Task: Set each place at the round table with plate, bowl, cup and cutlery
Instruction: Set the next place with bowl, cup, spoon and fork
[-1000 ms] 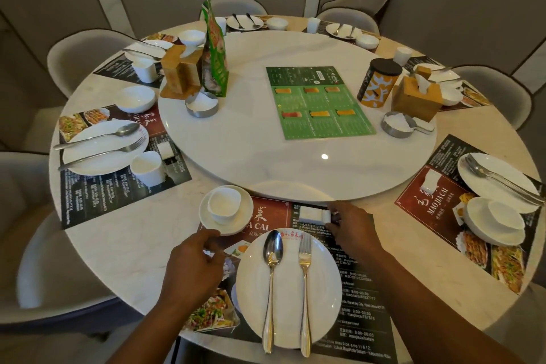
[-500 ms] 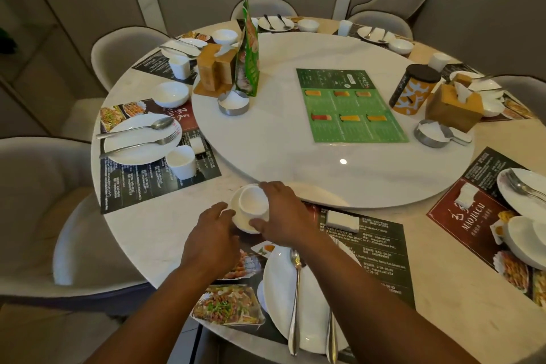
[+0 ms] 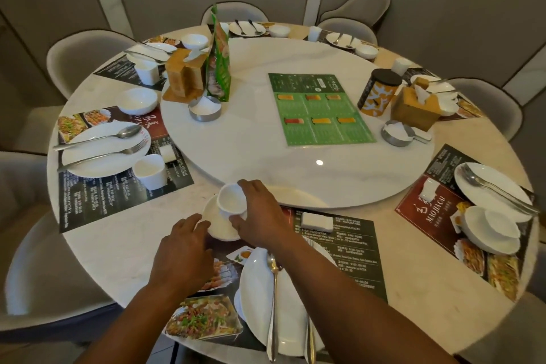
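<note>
At the near place setting a white plate carries a spoon and a fork on a dark placemat. Beyond it a white bowl sits at the mat's far left corner. My right hand grips a small white cup, tilted and raised slightly over the bowl. My left hand rests its fingertips on the bowl's near rim. A folded white napkin lies on the mat to the right.
The marble turntable holds a green menu, tissue boxes, a patterned can and metal dishes. Set places lie at left and right, more at the far side. Grey chairs ring the table.
My right hand left the napkin, crossed to the bowl and took the cup, now lifted and tilted. My left hand moved up to the bowl's rim. The view shifted left.
</note>
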A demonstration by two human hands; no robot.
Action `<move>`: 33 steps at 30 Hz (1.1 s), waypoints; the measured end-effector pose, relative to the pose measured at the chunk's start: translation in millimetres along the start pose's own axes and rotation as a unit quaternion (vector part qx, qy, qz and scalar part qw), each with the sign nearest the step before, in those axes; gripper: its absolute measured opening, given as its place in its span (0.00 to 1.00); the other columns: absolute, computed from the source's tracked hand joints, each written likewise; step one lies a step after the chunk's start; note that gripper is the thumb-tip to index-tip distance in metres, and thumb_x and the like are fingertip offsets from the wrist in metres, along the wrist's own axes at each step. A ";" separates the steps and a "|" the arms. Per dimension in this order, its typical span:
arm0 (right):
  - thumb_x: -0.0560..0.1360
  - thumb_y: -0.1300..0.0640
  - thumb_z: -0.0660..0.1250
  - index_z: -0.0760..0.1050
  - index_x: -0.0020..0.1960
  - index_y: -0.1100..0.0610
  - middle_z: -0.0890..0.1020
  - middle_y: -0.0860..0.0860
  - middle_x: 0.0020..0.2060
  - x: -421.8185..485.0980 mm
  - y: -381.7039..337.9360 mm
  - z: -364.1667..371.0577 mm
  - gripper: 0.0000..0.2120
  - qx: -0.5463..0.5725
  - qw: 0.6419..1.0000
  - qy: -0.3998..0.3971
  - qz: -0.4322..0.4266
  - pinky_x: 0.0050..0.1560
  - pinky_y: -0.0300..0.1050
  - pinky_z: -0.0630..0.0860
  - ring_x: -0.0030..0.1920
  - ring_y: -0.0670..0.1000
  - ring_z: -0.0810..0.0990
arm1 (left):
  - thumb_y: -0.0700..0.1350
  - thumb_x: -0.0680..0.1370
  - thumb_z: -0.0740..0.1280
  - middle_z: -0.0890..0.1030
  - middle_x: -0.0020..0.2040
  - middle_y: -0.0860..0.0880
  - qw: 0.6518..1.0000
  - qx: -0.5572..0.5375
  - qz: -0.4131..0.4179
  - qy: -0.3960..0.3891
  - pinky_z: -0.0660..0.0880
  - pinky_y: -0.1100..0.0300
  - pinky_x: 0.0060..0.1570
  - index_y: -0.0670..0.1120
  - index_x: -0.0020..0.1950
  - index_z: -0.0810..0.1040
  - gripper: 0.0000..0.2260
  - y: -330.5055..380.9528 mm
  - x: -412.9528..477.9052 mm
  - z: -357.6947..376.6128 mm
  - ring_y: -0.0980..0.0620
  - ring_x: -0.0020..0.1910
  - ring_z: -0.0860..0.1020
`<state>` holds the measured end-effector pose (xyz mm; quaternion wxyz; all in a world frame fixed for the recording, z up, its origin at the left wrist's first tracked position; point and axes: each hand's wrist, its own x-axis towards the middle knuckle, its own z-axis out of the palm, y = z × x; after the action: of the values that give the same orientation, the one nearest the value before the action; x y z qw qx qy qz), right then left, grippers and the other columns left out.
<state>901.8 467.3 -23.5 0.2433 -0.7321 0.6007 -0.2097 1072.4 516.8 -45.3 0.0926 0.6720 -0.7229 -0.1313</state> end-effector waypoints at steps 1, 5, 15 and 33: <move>0.72 0.53 0.75 0.62 0.76 0.56 0.69 0.54 0.68 -3.2 2.4 -10.3 0.38 0.006 1.000 0.011 0.001 0.63 0.47 0.71 0.66 0.56 0.72 | 0.48 0.75 0.71 0.72 0.71 0.47 1.000 0.001 0.001 0.000 0.73 0.49 0.64 0.48 0.70 0.73 0.23 2.4 0.2 0.0 0.45 0.68 0.72; 0.70 0.52 0.77 0.61 0.77 0.58 0.69 0.54 0.68 -25.6 31.3 -69.8 0.41 -0.006 0.998 0.048 0.032 0.64 0.44 0.68 0.66 0.55 0.71 | 0.48 0.74 0.72 0.71 0.72 0.45 1.000 -0.005 0.014 0.002 0.72 0.46 0.65 0.47 0.70 0.73 0.25 24.5 2.1 -1.0 0.43 0.69 0.70; 0.65 0.56 0.80 0.69 0.72 0.53 0.73 0.49 0.65 -115.5 149.7 -136.1 0.38 -0.061 0.984 0.033 0.162 0.61 0.44 0.71 0.64 0.53 0.74 | 0.49 0.76 0.68 0.76 0.66 0.50 0.992 -0.092 0.083 0.010 0.74 0.51 0.60 0.50 0.67 0.74 0.18 119.0 -19.2 15.9 0.48 0.62 0.76; 0.69 0.57 0.78 0.66 0.74 0.53 0.71 0.50 0.69 -131.4 182.7 -121.7 0.37 -0.017 0.990 -0.001 0.139 0.63 0.41 0.66 0.67 0.52 0.71 | 0.44 0.71 0.76 0.78 0.65 0.48 0.990 -0.136 0.008 0.037 0.75 0.50 0.59 0.48 0.67 0.75 0.25 117.6 -54.1 30.5 0.46 0.62 0.78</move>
<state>661.8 554.4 -40.0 0.2580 -0.6456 0.6999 -0.1632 955.8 580.0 -35.0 0.2115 0.6515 -0.6998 -0.2027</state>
